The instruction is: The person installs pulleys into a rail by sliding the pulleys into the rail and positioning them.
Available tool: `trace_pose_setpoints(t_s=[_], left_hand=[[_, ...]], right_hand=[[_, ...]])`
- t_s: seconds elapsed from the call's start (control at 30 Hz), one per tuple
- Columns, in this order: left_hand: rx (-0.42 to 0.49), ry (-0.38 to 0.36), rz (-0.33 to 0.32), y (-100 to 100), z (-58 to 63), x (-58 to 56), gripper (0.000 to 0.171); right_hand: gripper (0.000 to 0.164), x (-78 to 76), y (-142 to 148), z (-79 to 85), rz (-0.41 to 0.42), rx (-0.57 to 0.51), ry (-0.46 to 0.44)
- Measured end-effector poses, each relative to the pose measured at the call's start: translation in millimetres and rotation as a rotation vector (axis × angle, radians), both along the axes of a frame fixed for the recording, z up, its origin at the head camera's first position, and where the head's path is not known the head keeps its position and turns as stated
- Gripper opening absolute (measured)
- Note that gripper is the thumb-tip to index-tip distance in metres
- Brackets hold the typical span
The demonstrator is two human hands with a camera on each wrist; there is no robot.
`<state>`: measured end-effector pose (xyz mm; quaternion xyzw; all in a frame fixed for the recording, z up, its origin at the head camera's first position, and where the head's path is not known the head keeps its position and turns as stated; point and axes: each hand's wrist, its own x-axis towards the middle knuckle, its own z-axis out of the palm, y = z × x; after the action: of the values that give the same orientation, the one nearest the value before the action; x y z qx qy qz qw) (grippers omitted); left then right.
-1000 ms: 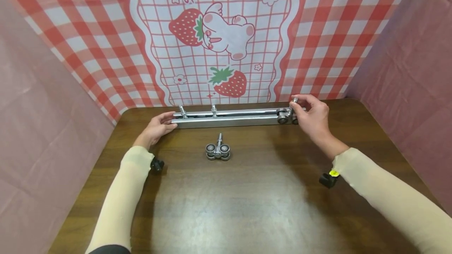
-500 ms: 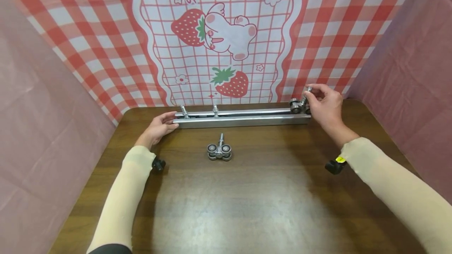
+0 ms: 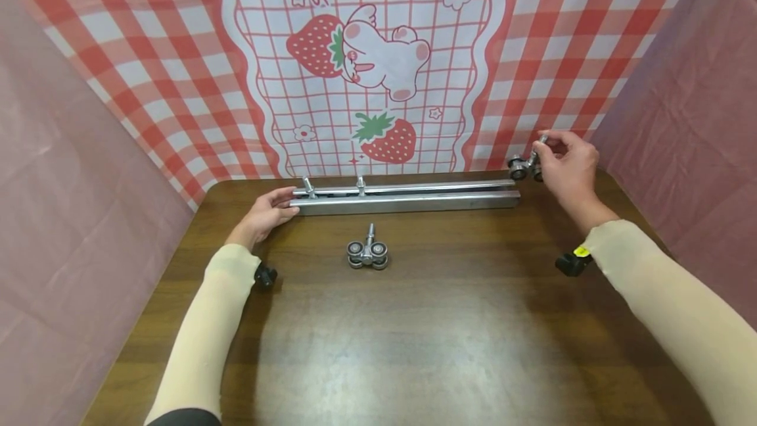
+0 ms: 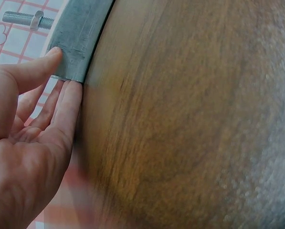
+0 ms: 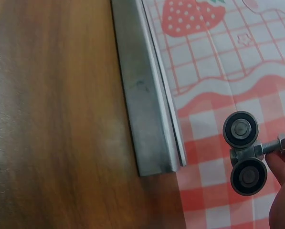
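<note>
A metal channel rail [image 3: 408, 202] lies along the table's far side with its slot upward. Two threaded bolts [image 3: 361, 185] stand up out of the slot in its left half. My left hand [image 3: 262, 217] holds the rail's left end, thumb against the near wall and fingertips at the end, as the left wrist view shows. Off the right end, my right hand [image 3: 570, 166] pinches the bolt of a roller trolley [image 3: 520, 167]. That trolley hangs in the air, wheels [image 5: 240, 129] apart from the rail. Another roller trolley [image 3: 367, 254] lies on the table in front of the rail.
The brown wooden table [image 3: 378, 347] carries all of this. Behind the rail hangs a red-and-white checked strawberry cloth [image 3: 378, 104]. Pink cloth walls [image 3: 680, 117] stand at both sides.
My right hand has lifted the roller trolley from the rail's right end and carried it up and to the right. My left hand stays at the rail's left end.
</note>
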<state>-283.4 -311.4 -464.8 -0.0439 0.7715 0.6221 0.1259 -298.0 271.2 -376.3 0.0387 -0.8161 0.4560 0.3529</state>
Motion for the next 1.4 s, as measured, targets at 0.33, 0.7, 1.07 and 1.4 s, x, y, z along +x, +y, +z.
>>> trace_pose_setpoints(t_s=[0.33,0.7,1.07,1.4], left_hand=[[-0.005,-0.004,0.005,-0.2,0.5,0.6,0.074],[-0.011,-0.009,0.005,-0.3,0.7,0.9,0.074],[0.000,-0.006,0.006,1.3,1.6,1.4,0.074],[-0.007,-0.009,0.003,1.5,2.9,2.7,0.074]], right_hand=[[0.024,-6.7,8.9,2.4,-0.045,0.035,-0.062],[0.025,-8.7,18.0,-14.9,-0.067,0.046,-0.110],[0.025,-10.1,28.1,-37.3,-0.074,0.050,-0.119],[0.024,-7.9,32.2,-49.7,-0.096,0.095,-0.138]])
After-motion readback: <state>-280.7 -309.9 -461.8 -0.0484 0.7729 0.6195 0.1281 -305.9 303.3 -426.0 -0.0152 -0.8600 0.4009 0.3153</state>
